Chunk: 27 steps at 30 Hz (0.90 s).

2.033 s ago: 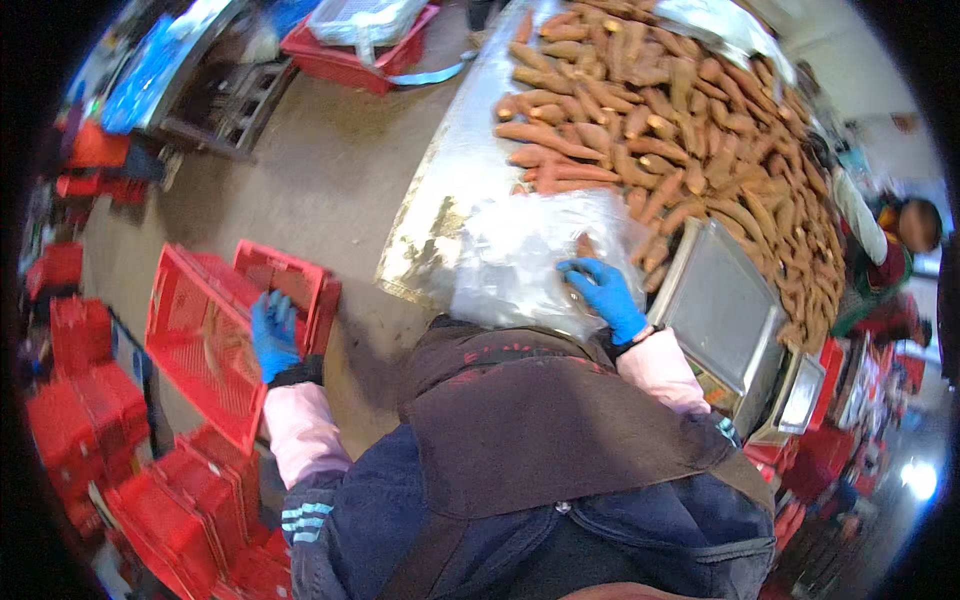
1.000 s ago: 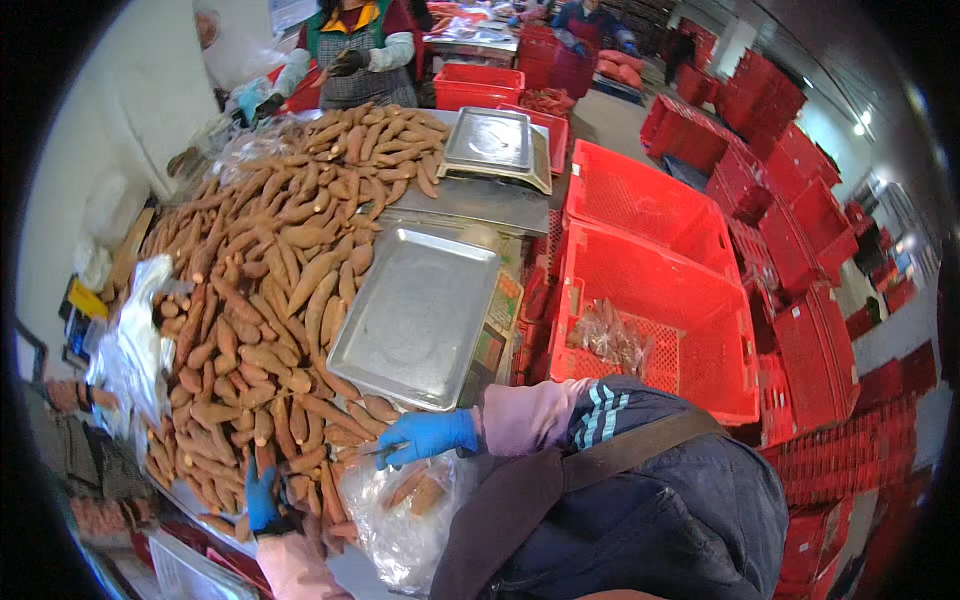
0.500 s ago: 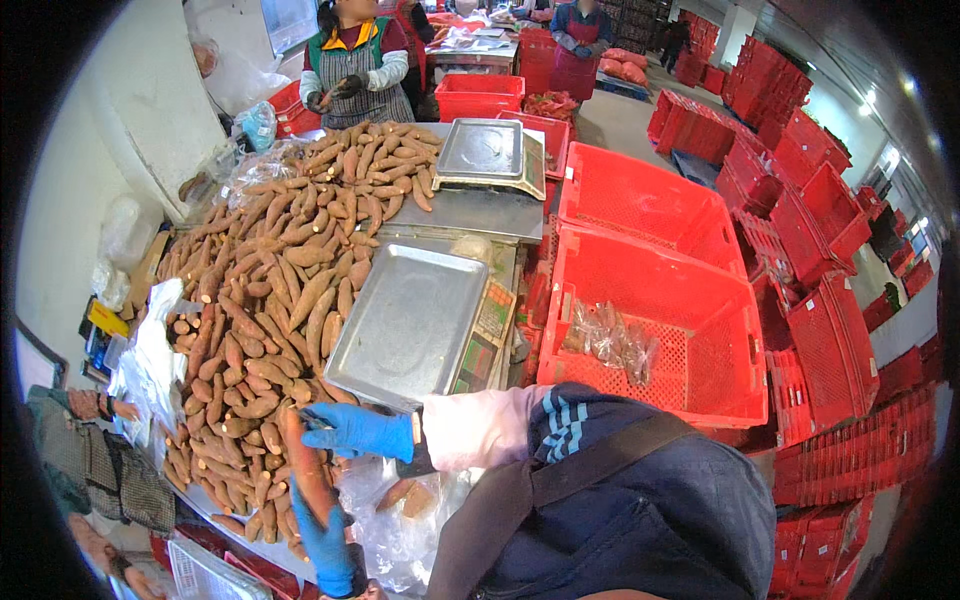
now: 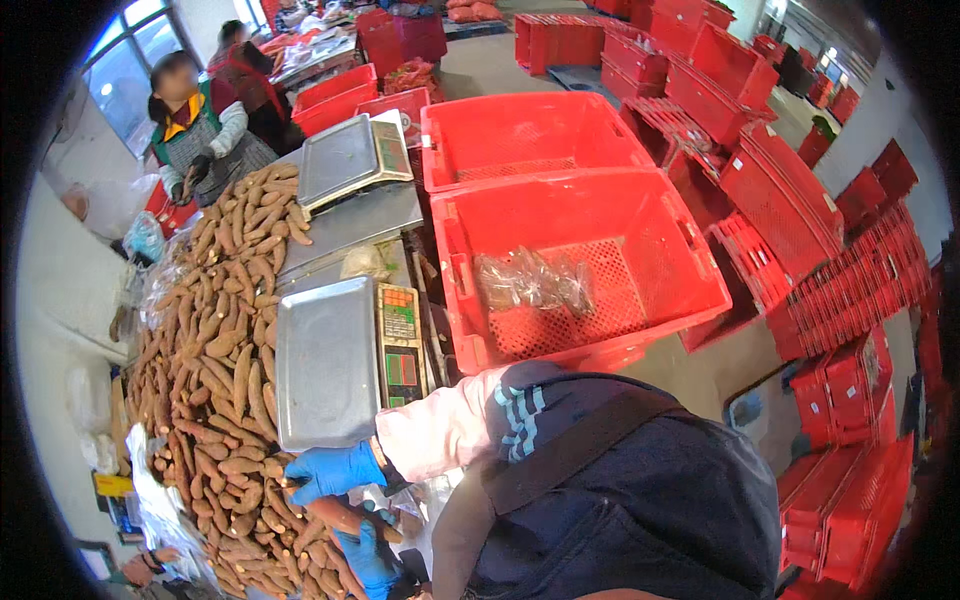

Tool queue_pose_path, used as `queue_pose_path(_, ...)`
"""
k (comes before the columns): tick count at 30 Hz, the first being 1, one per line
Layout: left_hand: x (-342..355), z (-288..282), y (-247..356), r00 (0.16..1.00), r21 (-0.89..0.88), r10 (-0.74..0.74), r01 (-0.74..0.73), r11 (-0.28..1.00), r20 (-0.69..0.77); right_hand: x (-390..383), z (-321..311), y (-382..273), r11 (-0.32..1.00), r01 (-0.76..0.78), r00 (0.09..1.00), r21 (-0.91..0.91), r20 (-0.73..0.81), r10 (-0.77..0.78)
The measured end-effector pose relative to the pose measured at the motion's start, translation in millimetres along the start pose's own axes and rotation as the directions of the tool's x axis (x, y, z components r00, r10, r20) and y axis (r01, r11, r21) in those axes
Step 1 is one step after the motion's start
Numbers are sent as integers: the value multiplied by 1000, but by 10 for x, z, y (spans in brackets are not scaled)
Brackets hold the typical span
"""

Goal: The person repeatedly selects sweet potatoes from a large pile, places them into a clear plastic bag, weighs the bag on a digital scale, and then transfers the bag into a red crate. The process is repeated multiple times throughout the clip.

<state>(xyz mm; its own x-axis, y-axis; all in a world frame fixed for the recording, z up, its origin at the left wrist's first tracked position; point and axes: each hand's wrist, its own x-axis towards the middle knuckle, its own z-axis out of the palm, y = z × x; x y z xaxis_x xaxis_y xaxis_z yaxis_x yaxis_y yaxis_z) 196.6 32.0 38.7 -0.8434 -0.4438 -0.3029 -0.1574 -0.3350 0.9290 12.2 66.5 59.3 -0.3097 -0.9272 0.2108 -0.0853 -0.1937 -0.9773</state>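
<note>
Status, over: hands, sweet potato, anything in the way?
Left hand holding a sweet potato. Right hand at its far end, grip unclear. Nearest obstacle: metal tray just beyond right hand.

No text can be read, even on the scale panel (image 4: 402, 345).

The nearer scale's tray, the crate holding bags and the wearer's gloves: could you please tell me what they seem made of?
Tray: probably stainless steel or aluminium, from its smooth grey sheen. Crate: most likely moulded plastic, semi-glossy, given the solid red colour and perforated floor. Gloves: likely thin rubber, perhaps nitrile, being matt blue and close-fitting.
</note>
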Motion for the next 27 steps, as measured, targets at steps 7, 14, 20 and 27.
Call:
queue_pose_path(7, -81, -4, -346, 973, 272, 100, -40, 962, -210, -290, -39, 186, 996, -7, 992, -89, -129, -4)
queue_pose_path(14, -237, 131, -386, 942, 160, 65, -12, 987, -331, -302, 11, 182, 990, -18, 995, -139, -100, 4)
queue_pose_path(20, -449, 294, -324, 950, 6, 116, -119, 993, -290, -357, -29, 101, 974, -35, 982, 225, 190, -8)
queue_pose_path(27, -437, 306, -453, 963, -243, 176, -224, 944, -206, -386, -140, -227, 900, -371, 851, 228, 473, 231)
